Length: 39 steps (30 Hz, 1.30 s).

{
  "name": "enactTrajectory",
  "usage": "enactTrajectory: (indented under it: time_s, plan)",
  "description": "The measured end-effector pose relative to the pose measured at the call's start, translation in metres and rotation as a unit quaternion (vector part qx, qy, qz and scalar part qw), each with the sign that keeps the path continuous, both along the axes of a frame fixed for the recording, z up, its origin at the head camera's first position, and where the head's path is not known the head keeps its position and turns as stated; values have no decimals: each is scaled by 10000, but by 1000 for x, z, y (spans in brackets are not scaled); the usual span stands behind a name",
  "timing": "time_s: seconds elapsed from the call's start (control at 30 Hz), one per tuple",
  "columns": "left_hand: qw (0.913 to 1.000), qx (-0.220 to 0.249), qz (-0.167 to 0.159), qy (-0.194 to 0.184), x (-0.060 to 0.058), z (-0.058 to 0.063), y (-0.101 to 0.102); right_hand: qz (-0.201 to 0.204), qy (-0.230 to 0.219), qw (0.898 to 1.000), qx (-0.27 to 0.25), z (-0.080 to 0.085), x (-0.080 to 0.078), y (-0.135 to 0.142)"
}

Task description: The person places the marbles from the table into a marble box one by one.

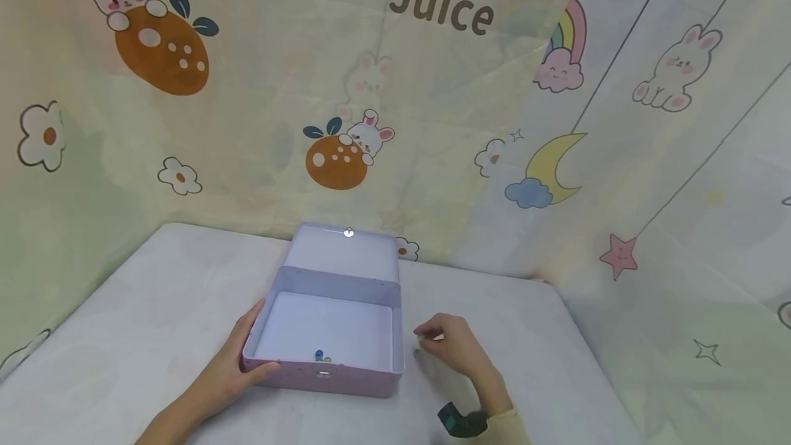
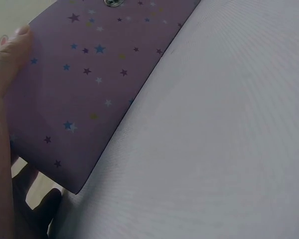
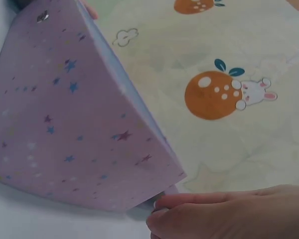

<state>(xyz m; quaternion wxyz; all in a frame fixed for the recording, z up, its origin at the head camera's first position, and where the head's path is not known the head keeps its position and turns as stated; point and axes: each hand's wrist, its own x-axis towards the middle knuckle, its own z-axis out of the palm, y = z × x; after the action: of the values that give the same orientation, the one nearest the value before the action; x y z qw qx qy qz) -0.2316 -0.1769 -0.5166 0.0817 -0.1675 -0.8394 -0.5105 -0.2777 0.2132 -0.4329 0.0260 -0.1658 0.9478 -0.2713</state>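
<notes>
An open tin box (image 1: 334, 380), purple with small stars outside and pale inside, stands on the table with its hinged lid (image 1: 342, 253) tipped back. Several glass marbles (image 1: 318, 354), blue and greenish, lie inside against the front wall. My left hand (image 1: 237, 356) grips the box at its left front corner, thumb along the front face. To the right of the box, my right hand (image 1: 454, 345) pinches a small greenish marble (image 1: 421, 337) between thumb and fingertips, just above the table. A small dark spot below it could be another marble or a shadow; I cannot tell.
The table (image 1: 513, 321) has a white cloth. A printed curtain (image 1: 247, 122) with rabbits, oranges and flowers hangs behind it and along the sides. A metal clasp (image 1: 324, 375) sits on the box front. My right wrist wears a dark band (image 1: 460, 421).
</notes>
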Motion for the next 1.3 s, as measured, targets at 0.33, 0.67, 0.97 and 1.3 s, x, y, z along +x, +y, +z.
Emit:
enactTrajectory:
  time_s: [0.33, 0.67, 0.97, 1.3]
  plan:
    - [10000, -33, 23, 43, 0, -2, -2, 1105, -121, 9938, -60, 41, -12, -16]
    - [9999, -11, 103, 9, 1, -3, 0, 2241, -1139, 9659, 624, 49, -48, -55]
    - [9998, -45, 123, 146, 1, -3, 0, 2711, -1228, 9365, 1857, 33, -69, -97]
    - [9996, -160, 246, 1, 3, -3, -1, 2964, -1175, 9236, 2129, 6, -73, -122]
